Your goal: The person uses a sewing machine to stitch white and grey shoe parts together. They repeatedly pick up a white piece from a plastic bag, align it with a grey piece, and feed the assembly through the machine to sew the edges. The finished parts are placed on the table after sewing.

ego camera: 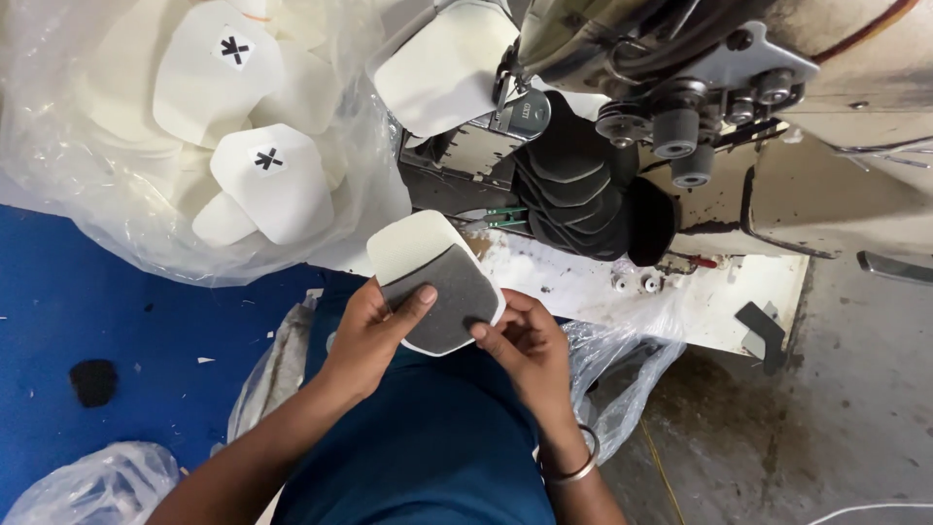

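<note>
Pinching opposite edges, both hands — left hand (369, 326), right hand (525, 345) — clamp a white foam piece (413, 248) with grey overlay (437, 292); seemingly light, soft, bendable — best held at rims.

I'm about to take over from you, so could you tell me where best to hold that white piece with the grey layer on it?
Hold the white piece by its two side edges, as the left hand and right hand do now. It is flat and thin, so probably pinch from both sides, thumbs on the grey layer to keep it aligned.
</note>
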